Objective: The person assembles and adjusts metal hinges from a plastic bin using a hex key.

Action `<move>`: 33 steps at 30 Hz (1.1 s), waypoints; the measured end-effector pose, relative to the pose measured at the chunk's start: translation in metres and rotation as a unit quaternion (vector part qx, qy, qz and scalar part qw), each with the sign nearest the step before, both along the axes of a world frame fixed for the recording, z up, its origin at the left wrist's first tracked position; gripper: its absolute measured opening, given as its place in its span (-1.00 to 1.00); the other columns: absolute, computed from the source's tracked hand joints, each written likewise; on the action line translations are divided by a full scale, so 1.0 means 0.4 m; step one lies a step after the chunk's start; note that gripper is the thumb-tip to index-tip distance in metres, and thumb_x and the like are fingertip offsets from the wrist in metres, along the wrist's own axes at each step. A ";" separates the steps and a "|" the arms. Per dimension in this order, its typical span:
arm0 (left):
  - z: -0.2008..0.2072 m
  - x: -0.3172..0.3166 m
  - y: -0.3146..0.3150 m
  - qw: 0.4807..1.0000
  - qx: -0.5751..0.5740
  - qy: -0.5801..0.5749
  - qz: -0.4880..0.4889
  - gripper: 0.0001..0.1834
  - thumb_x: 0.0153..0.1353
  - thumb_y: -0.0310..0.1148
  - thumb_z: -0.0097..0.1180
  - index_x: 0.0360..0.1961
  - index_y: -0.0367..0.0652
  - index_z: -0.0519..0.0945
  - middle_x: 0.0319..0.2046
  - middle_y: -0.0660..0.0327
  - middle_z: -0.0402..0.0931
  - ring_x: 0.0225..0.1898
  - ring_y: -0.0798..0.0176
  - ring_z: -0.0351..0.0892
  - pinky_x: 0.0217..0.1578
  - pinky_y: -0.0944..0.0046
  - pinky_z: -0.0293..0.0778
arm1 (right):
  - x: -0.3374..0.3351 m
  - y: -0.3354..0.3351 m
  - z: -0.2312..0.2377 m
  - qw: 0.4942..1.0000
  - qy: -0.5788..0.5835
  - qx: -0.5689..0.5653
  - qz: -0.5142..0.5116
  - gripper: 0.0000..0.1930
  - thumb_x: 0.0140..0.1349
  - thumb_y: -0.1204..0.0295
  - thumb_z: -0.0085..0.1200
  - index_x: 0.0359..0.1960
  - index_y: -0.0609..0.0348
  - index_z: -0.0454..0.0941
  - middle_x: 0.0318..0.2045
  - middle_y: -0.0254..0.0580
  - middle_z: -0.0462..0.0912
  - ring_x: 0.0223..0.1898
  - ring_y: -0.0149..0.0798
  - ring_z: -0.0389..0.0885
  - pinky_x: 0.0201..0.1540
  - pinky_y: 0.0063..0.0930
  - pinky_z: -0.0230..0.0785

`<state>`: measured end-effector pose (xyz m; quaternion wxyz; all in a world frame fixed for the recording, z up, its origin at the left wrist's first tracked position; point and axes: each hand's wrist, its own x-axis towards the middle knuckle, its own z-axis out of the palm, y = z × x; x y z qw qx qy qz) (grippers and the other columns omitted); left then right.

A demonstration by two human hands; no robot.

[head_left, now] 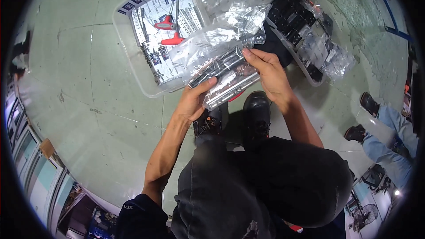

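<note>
Above my shoes, my left hand (pixel 193 102) and my right hand (pixel 271 73) both grip a clear plastic bag (pixel 228 89) of long metal bars. The left thumb presses on its lower left end, and the right thumb lies over its upper right end. Inside, dark and silvery bars run side by side; their exact kind is hard to tell through the shiny film. A larger crumpled clear bag (pixel 221 35) spreads out just beyond, touching or overlapping the held one. Part of something red peeks out beneath the bars.
A translucent tub (pixel 152 94) at the left holds metal strips (pixel 190 20), small fasteners and two red-handled T-handle keys (pixel 172 40). Another tub (pixel 316 83) at the right contains black parts (pixel 292 15) and clear bags. Another person's legs (pixel 389 135) stand at the far right.
</note>
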<state>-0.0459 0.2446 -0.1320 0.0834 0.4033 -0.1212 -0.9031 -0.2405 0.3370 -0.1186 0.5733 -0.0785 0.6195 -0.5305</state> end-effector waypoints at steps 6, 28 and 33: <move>-0.013 0.030 0.023 1.000 -0.007 -0.015 -0.001 -0.38 0.22 -0.50 0.19 0.31 -0.25 0.31 0.10 0.06 0.48 0.05 0.19 0.56 0.04 0.23 0.54 | 0.032 0.034 -0.042 0.996 -0.077 0.013 -0.045 -0.77 0.37 0.34 0.08 -0.26 0.26 0.67 -0.42 -0.44 0.63 -0.40 -0.61 0.52 -0.30 -0.68 0.34; -0.149 0.142 0.112 0.968 0.157 0.185 -0.061 -0.09 0.30 0.15 -0.07 0.44 -0.29 0.01 0.41 -0.02 0.07 0.41 -0.01 0.10 0.39 0.04 0.03 | 0.106 0.181 -0.093 0.994 0.079 0.076 0.023 -0.67 0.40 0.33 0.02 -0.49 0.30 0.48 -0.54 -0.49 0.43 -0.53 -0.63 0.33 -0.49 -0.66 0.26; -0.197 0.148 0.098 0.952 0.174 0.230 -0.099 -0.12 0.29 0.17 -0.04 0.43 -0.22 0.07 0.40 0.05 0.11 0.39 0.03 0.14 0.34 0.05 0.09 | 0.105 0.202 -0.163 0.987 0.155 0.020 0.030 -0.64 0.36 0.33 0.08 -0.56 0.33 0.46 -0.67 -0.50 0.27 -0.57 -0.61 0.16 -0.55 -0.55 0.06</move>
